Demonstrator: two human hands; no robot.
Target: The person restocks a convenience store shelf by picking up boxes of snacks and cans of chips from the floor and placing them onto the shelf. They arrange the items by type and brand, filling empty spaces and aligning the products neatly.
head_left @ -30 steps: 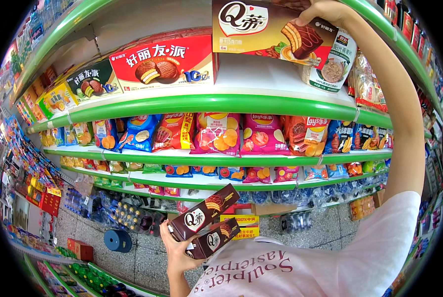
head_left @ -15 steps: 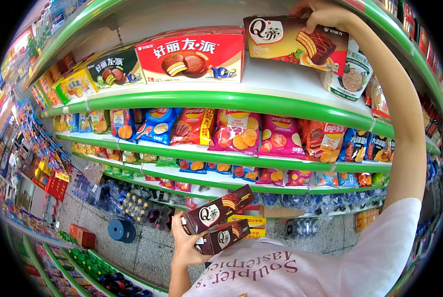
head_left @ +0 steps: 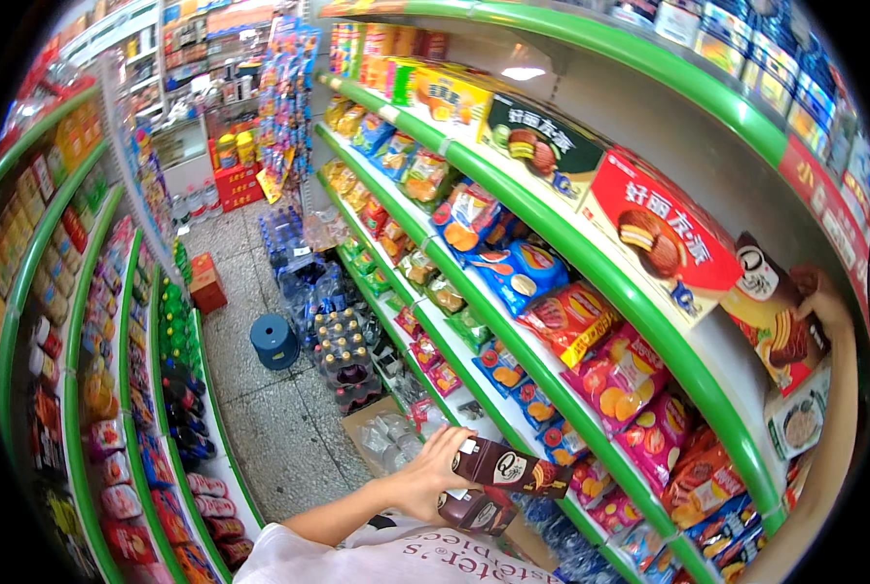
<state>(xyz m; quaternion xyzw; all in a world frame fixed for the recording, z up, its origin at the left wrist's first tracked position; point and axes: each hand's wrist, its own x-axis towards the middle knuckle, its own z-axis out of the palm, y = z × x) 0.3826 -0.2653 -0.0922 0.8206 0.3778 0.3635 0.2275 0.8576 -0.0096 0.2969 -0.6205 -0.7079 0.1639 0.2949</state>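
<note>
My left hand (head_left: 433, 475) is wrapped round the ends of two dark brown cake boxes held low in front of my shirt. The upper brown cake box (head_left: 519, 468) lies over the lower cake box (head_left: 474, 512), and each carries a picture of a cake. On the right my raised right hand (head_left: 824, 304) grips the edge of a larger brown-and-yellow cake box (head_left: 778, 326) at the upper shelf, tilted beside a red pie box (head_left: 654, 234). A white-and-green package (head_left: 798, 419) sits just below it, partly behind my right forearm.
A green-edged shelf (head_left: 591, 263) holds a dark green pie box (head_left: 537, 146) and a yellow box (head_left: 450, 97). Snack bags (head_left: 518, 277) fill lower shelves. Bottle packs (head_left: 343, 350) and a blue stool (head_left: 274, 341) stand on the tiled floor. Another stocked rack (head_left: 75, 389) is on the left.
My view has swung left, showing more of the aisle, and the shelf now runs diagonally. Both hands keep their grip; the box in my right hand now stands more upright, closer against the red box.
</note>
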